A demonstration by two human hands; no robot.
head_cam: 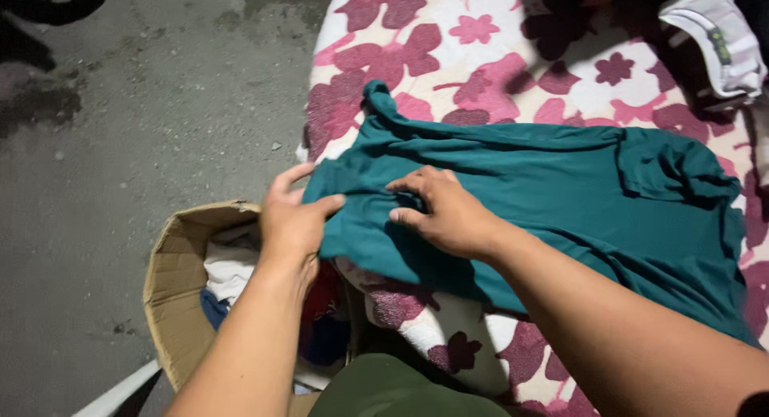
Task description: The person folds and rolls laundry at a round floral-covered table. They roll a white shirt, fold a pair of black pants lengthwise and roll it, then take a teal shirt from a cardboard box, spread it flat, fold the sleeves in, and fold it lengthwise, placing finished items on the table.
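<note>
Cardboard forms the open box [172, 289] on the concrete floor [120, 145], just beside the bed edge; inside it lie bunched white, blue and red clothes [232, 277]. On the flowered mattress [497, 48] a teal garment [545, 185] is spread, its near end at the mattress corner above the box. Left hand [292, 217] pinches that end between thumb and fingers; right hand [444, 213] presses flat on the cloth, fingers bent. A folded white cloth [717, 36] lies at the far corner, and bare floor opens leftward

Head cam looks steeply down, close over bed [513, 56] edge.
</note>
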